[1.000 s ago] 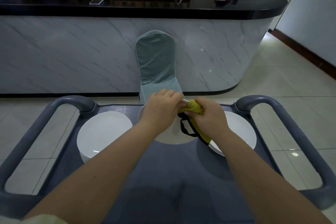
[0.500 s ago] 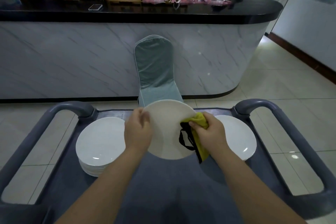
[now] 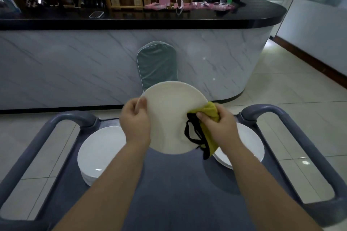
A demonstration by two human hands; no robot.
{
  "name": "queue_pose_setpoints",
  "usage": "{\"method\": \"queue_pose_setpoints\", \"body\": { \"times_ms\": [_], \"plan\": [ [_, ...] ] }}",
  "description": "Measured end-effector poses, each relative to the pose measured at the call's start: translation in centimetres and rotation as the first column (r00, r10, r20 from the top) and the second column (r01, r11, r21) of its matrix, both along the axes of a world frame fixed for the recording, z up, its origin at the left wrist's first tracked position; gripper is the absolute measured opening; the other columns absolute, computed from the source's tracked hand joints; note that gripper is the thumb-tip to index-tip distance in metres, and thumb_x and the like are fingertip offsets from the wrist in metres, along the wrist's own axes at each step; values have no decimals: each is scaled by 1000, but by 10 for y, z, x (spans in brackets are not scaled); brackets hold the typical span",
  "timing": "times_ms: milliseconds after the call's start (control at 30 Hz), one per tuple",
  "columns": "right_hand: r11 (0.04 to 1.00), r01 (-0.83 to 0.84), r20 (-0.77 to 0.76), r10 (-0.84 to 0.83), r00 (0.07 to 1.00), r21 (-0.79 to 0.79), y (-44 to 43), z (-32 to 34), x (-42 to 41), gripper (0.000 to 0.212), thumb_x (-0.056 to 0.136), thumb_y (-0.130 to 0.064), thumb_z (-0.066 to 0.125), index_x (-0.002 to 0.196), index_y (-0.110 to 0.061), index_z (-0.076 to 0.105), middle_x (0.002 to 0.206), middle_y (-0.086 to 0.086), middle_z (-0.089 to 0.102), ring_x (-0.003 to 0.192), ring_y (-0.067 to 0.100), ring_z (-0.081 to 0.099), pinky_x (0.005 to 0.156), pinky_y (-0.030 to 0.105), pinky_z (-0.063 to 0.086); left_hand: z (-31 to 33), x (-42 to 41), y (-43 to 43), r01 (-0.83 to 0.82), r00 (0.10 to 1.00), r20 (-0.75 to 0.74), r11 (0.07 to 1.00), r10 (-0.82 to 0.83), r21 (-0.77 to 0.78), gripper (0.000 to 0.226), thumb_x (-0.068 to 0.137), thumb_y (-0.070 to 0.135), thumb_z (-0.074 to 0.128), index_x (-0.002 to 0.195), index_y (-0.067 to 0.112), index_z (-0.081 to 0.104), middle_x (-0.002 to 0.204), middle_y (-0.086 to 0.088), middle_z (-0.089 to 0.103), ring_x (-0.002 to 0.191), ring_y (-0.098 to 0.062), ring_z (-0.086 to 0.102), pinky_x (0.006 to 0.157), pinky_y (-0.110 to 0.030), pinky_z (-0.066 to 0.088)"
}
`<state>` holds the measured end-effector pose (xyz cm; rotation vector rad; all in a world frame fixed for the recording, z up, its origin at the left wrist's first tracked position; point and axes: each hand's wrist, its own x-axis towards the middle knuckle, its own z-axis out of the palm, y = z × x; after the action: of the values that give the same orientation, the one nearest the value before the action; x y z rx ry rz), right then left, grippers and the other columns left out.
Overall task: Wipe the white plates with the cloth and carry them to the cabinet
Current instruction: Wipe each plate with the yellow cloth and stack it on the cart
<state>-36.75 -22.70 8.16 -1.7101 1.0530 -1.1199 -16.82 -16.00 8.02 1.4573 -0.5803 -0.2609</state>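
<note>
White and tilted up towards us, the plate (image 3: 169,118) sits at the centre of the frame, lifted clear above the grey cart (image 3: 169,193). We've got the left hand (image 3: 135,120) curled round its left rim. The right hand (image 3: 219,127) clutches the yellow cloth (image 3: 211,111) against the right rim, and the cloth's black trim loops over the plate's face. At lower left a stack of white plates (image 3: 99,152) rests on the cart. At lower right a pile of plates (image 3: 249,140) lies partly behind the right wrist. Beyond the cart we see a covered chair (image 3: 157,63) against the marble-fronted desk (image 3: 75,73), with a phone (image 3: 96,14) on its black top, upper left.
</note>
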Motion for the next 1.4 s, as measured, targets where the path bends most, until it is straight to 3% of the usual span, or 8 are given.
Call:
{"method": "queue_pose_setpoints", "body": {
  "times_ms": [133, 300, 600, 700, 900, 1067, 1200, 1400],
  "plan": [
    [998, 54, -124, -51, 991, 23, 8, -38, -4, 13, 82, -21, 75, 79, -27, 64, 72, -11, 65, 72, 2, 58, 64, 23, 41, -42, -6, 14, 61, 944, 291, 946, -158, 317, 13, 98, 29, 52, 92, 22, 60, 83, 3, 63, 83, -24, 56, 70, -34, 41],
    [926, -169, -435, 6, 900, -337, -6, -4, 4, 21, 82, -31, 72, 80, -11, 66, 73, -1, 63, 72, 21, 55, 67, 41, 44, 5, -28, -9, 224, 316, 869, 920, -382, 323, 19, 90, 25, 63, 87, 8, 70, 81, -7, 68, 74, -31, 63, 59, -38, 49],
    [999, 32, 1, -32, 1000, 20, -7, -3, 1, 18, 78, -28, 79, 81, -40, 65, 78, -19, 68, 74, -1, 61, 70, 18, 49, 5, -3, -5, 31, 993, 115, 999, -32, 13, 19, 91, 28, 59, 73, 32, 59, 66, 20, 59, 64, 3, 51, 63, -19, 40],
    [996, 62, -47, -59, 997, 67, 5, -37, -3, 12, 81, -21, 76, 82, -28, 67, 77, -12, 68, 75, 7, 62, 71, 32, 51, -29, -2, 10, 112, 960, 232, 974, -157, 196, 16, 97, 25, 53, 82, 30, 58, 77, 11, 62, 76, -10, 56, 68, -31, 41],
    [911, -155, -399, -11, 917, -381, -4, -11, 2, 26, 80, -30, 71, 76, -6, 63, 68, 3, 60, 68, 21, 52, 66, 43, 43, -1, -35, -10, 230, 268, 885, 917, -381, 325, 15, 90, 22, 62, 86, 9, 68, 79, -6, 66, 72, -30, 60, 63, -36, 42],
    [914, -76, -193, -2, 981, -398, -12, 20, -2, 18, 77, -37, 74, 81, -22, 66, 71, -15, 59, 72, 7, 53, 68, 16, 41, 27, -15, -18, 195, 541, 821, 976, -186, 93, 17, 88, 32, 59, 84, 22, 72, 81, 7, 70, 77, -13, 61, 64, -26, 45],
    [999, 29, 1, -29, 1000, 34, -2, -10, -8, 14, 80, -28, 78, 81, -30, 65, 76, -12, 66, 72, 2, 60, 64, 13, 47, -2, -9, -5, 62, 995, 79, 998, -63, 7, 17, 91, 31, 61, 75, 37, 63, 69, 20, 63, 66, 0, 55, 63, -20, 43],
    [975, -98, -378, 17, 926, -198, 1, -28, -7, 13, 83, -28, 73, 82, -19, 64, 74, -7, 62, 72, 14, 55, 68, 35, 45, -29, -25, 3, 163, 608, 717, 937, -342, 309, 13, 92, 25, 60, 96, 15, 67, 88, -1, 67, 83, -26, 58, 72, -35, 41]
  ]
}}
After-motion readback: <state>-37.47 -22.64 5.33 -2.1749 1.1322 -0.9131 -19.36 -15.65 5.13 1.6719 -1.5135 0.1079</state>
